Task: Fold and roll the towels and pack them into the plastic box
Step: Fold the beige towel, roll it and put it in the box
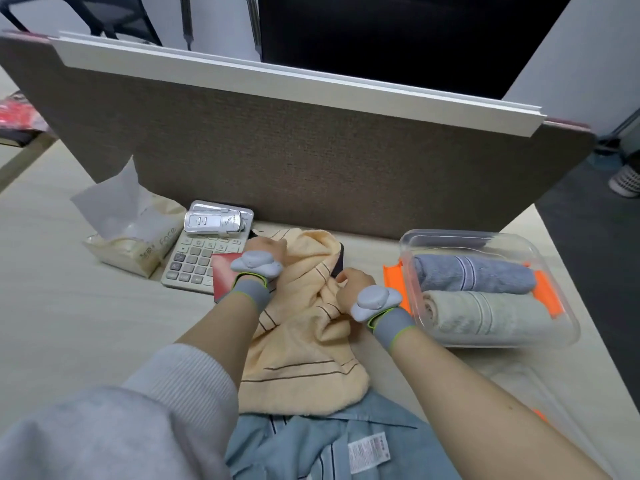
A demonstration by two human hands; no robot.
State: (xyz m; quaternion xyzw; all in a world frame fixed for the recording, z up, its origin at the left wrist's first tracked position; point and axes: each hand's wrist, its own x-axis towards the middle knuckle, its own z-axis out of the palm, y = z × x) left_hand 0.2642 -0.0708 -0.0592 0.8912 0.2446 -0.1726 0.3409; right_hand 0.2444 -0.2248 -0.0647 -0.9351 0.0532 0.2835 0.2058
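Two rolled towels are already packed in the plastic box (561,327) at the right of the frame: a grey roll (474,273) at the back and a pale green roll (485,315) in front of it, lying side by side and touching. The box stands open on the worktop (69,306), and no free room for a third roll can be judged with certainty.

A third towel, the yellow towel (301,341), is found in the centre of the frame, crumpled and not yet folded. It is pinched by both hands: the left hand (266,247) grips its upper edge near the calculator (194,261), and the right hand (353,285) holds a bunch of it in the middle, fingers curled into the cloth. The step in hand is judged to be the spreading of this towel before folding.

At the bottom of the frame a blue cloth (311,445) with a label is seen; whether it is a towel cannot be told.

So the count is: two rolls packed, one towel in work, one box, two hands.
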